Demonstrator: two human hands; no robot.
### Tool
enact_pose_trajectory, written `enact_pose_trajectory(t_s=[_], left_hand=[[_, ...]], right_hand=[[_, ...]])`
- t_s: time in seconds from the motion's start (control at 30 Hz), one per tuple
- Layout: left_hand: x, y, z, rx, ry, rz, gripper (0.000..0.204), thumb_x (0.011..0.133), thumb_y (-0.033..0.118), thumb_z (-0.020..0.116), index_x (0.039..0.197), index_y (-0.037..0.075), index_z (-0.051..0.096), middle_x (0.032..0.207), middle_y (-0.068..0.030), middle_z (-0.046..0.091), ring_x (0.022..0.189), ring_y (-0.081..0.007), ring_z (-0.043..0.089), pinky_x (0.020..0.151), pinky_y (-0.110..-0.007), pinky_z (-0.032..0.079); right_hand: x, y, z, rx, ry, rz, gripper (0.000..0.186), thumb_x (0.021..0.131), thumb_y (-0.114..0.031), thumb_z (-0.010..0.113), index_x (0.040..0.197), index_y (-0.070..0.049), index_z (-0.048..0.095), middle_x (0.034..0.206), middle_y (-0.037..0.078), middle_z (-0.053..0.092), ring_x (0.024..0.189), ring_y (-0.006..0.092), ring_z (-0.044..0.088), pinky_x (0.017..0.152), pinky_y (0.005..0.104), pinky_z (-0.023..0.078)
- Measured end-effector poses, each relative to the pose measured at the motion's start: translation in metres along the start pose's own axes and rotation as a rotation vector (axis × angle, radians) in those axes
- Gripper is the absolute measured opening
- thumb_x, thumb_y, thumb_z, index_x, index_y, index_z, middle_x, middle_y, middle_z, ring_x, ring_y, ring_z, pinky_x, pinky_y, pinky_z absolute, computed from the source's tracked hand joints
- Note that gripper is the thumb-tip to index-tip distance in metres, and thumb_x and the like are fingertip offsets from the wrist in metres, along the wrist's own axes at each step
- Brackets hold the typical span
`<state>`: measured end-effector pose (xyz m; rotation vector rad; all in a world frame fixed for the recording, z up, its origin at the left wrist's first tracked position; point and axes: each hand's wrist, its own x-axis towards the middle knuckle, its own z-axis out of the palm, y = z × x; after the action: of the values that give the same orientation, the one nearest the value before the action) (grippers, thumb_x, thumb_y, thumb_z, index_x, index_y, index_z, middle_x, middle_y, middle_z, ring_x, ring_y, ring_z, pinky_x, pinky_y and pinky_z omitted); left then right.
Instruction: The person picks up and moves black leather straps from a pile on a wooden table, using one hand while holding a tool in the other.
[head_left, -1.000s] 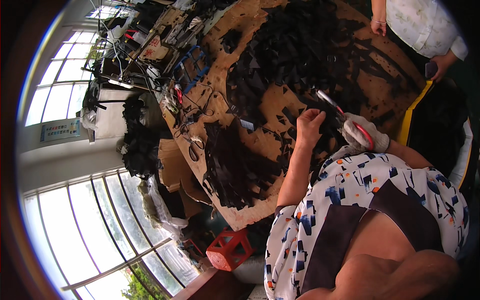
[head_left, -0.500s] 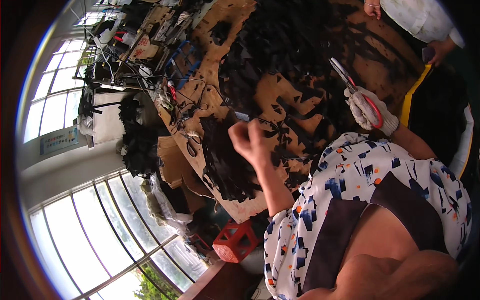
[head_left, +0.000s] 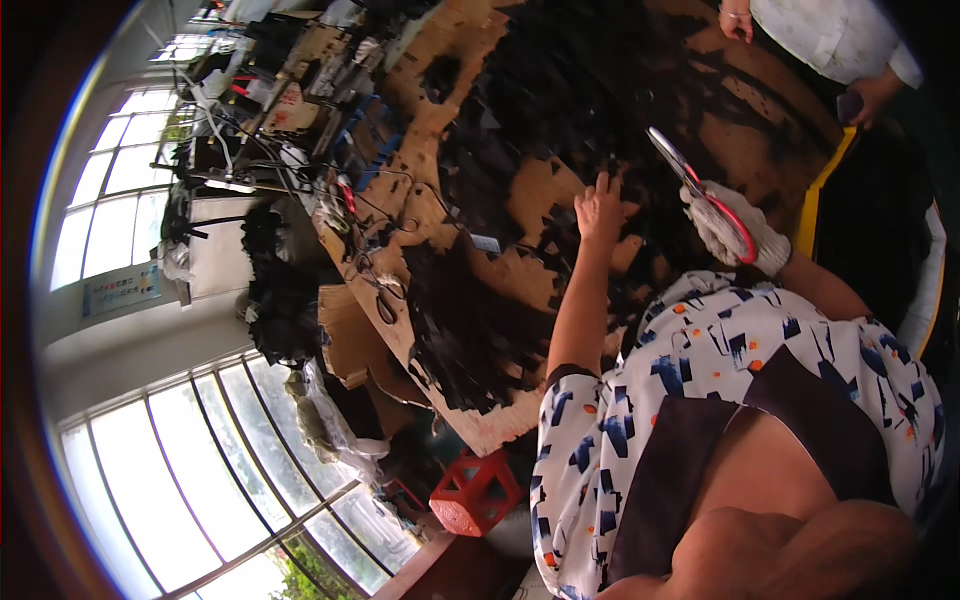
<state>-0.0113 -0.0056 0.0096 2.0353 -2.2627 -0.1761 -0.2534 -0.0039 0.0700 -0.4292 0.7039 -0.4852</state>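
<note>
My bare left hand [head_left: 599, 210] reaches over the table with fingers stretched forward, at the edge of a heap of black fabric pieces [head_left: 540, 90]. Its fingertips meet the dark scraps; I see nothing held in them. In a white knitted glove, my right hand [head_left: 722, 225] is closed around red-handled scissors [head_left: 669, 155]. The blades point away and to the left, above the table, and look closed together. Nearer me on the left lies another pile of black strips [head_left: 465, 325].
The wooden table [head_left: 490, 425] carries scattered scraps, a cord and a small grey label-like piece [head_left: 485, 243]. A blue crate [head_left: 370, 140] stands at the left edge. Below is a red stool [head_left: 475, 495]. At the far right, another person's hand [head_left: 876, 98] holds a dark object near a yellow-edged container [head_left: 826, 185].
My left hand has moved right and forward, from above the near pile to the scraps, and its curled fingers have stretched out. The scissors have shifted slightly left.
</note>
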Motion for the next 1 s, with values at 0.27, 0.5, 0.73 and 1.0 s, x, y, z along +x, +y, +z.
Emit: enact_pose_trajectory(t_s=[0.27,0.5,0.73,1.0], left_hand=[[-0.008,-0.022,0.001,0.127,0.037,-0.119,0.028,0.069,0.022,0.067,0.095,0.015,0.063,0.104,-0.0055,0.056,0.089,-0.0205,0.057,0.074,-0.037,0.043],[-0.033,-0.004,-0.084,-1.219,0.174,-0.398,0.023,0.084,0.02,0.058,0.074,-0.001,0.057,0.06,-0.0009,0.048,0.059,-0.0062,0.037,0.052,-0.023,0.032],[-0.05,0.023,-0.105,-1.484,0.067,-0.387,0.021,0.085,0.021,0.059,0.079,0.0,0.062,0.06,0.0087,0.044,0.055,-0.0009,0.034,0.047,-0.02,0.026],[-0.045,0.033,-0.097,-1.497,0.071,-0.461,0.021,0.085,0.02,0.059,0.078,0.0,0.063,0.058,0.0085,0.044,0.052,-0.0007,0.034,0.045,-0.02,0.026]], right_hand=[[-0.003,0.003,0.014,-0.065,0.006,0.016,0.041,0.087,-0.049,0.042,0.097,-0.009,0.049,0.058,0.005,0.053,0.036,0.0117,0.05,0.027,0.0238,0.041],[-0.002,-0.003,0.025,-0.034,-0.113,-0.014,0.032,0.091,-0.039,0.043,0.104,-0.011,0.049,0.068,0.003,0.057,0.057,0.0093,0.06,0.04,0.0231,0.052],[-0.004,0.002,0.037,0.076,-0.135,0.105,0.031,0.09,-0.031,0.05,0.113,-0.011,0.05,0.087,0.003,0.057,0.073,0.0068,0.059,0.049,0.0158,0.051],[-0.002,0.001,0.03,-0.334,-0.205,-0.04,0.035,0.088,-0.031,0.052,0.113,-0.007,0.05,0.084,0.006,0.056,0.061,0.0058,0.057,0.054,0.014,0.051]])
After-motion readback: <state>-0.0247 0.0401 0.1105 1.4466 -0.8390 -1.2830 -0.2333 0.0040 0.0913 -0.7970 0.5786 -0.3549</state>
